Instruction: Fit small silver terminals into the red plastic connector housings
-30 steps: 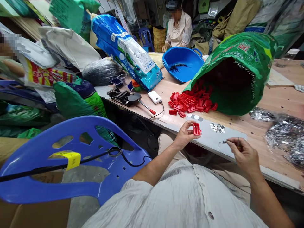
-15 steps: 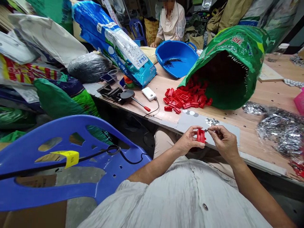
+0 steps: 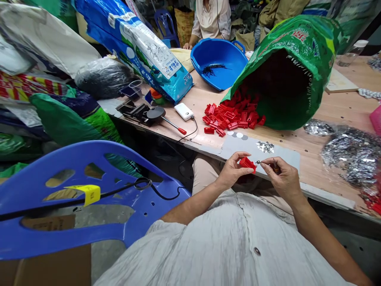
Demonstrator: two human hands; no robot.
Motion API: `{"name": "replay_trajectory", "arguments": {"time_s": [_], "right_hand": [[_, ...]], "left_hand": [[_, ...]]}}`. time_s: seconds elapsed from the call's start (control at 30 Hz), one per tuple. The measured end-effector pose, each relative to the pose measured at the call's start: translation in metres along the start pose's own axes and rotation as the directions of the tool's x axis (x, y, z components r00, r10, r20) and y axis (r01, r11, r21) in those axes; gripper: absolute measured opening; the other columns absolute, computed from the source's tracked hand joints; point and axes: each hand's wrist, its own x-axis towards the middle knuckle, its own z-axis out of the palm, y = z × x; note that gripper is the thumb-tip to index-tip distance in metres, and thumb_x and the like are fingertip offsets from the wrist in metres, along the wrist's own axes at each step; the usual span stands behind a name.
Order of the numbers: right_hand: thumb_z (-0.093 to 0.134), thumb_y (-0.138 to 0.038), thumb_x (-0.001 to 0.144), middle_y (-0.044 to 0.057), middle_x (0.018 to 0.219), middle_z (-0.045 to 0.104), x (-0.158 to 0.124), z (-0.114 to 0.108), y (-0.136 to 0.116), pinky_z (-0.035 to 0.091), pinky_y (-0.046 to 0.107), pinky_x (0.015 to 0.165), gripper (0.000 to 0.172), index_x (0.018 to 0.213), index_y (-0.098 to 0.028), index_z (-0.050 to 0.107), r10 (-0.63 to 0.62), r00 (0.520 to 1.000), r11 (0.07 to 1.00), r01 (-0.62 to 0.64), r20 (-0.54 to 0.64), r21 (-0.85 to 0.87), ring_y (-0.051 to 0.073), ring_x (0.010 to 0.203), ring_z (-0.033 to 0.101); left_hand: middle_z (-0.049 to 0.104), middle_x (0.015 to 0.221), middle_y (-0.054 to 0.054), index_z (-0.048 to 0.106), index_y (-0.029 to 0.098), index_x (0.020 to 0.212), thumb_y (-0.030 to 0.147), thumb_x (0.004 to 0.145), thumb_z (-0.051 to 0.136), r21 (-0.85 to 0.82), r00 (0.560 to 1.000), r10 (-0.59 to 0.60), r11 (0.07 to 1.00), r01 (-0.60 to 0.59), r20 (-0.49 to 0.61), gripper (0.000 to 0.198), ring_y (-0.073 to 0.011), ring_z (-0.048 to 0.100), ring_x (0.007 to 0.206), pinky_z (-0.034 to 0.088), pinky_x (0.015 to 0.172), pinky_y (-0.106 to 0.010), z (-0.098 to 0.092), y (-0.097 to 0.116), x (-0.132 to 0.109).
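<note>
My left hand pinches a red plastic housing between thumb and fingers, just over the table's front edge. Close to its right side, my right hand holds a small metal piece by the fingertips. A dark, brownish object is tucked in the curled fingers of that same hand; its kind is not clear. Beyond both hands, a little heap of small shiny metal pieces lies on a grey sheet. More red plastic housings spill from a green sack.
A blue basin with thin black pieces stands behind. To the left are a white power bank, a black lever tool and a blue bag. Bagged metal parts lie right. A blue chair stands beside me; a person sits opposite.
The red housing has tilted in my left hand, its open face turning out of sight. My right hand stays close, with the small metal piece a little apart from the housing. The view has shifted slightly.
</note>
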Motion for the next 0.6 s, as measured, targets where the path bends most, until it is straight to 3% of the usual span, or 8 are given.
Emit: {"name": "replay_trajectory", "arguments": {"time_s": [0.1,0.23,0.37,0.6], "right_hand": [[0.061,-0.036,0.089,-0.001,0.069,0.064,-0.0045,0.0001,-0.0002,0.038,0.025,0.054,0.016,0.087,-0.022,0.067,0.007,0.999,1.0,-0.006,0.038,-0.003,0.011,0.053,0.047],[0.059,-0.039,0.09,0.002,0.075,0.067,-0.0077,0.0021,-0.0006,0.042,0.027,0.058,0.018,0.09,-0.023,0.067,-0.001,0.995,1.0,0.003,0.098,-0.022,0.013,0.057,0.052],[0.056,-0.034,0.091,0.004,0.082,0.07,-0.0078,0.0047,-0.0002,0.045,0.03,0.062,0.015,0.091,-0.023,0.066,-0.042,0.99,0.998,0.047,0.132,-0.036,0.015,0.063,0.058],[0.057,-0.03,0.091,0.004,0.084,0.069,-0.0061,0.0066,-0.0011,0.048,0.031,0.067,0.011,0.089,-0.023,0.066,-0.082,0.986,0.997,0.081,0.146,0.01,0.018,0.073,0.063]], "left_hand": [[0.065,0.094,-0.003,0.062,0.018,0.099,0.032,0.064,0.085,0.287,0.986,0.16,0.947,-0.142,-0.039,0.044,-0.0165,0.065,0.089,0.051,0.086,-0.032,-0.0011,-0.0018,-0.002],[0.068,0.095,-0.004,0.066,0.02,0.094,0.033,0.07,0.081,0.614,0.905,0.423,0.705,-0.356,0.04,0.032,-0.018,0.064,0.094,0.045,0.104,-0.043,0.0017,0.0024,-0.0061],[0.069,0.091,-0.002,0.066,0.022,0.097,0.034,0.073,0.078,0.686,0.829,0.542,0.55,-0.477,0.141,0.029,-0.0163,0.065,0.088,0.038,0.113,-0.051,0.0052,0.0033,-0.0071],[0.07,0.09,-0.001,0.065,0.022,0.1,0.03,0.075,0.077,0.687,0.769,0.606,0.47,-0.554,0.204,0.028,-0.0151,0.065,0.088,0.043,0.111,-0.049,0.0076,0.0003,-0.008]]}}
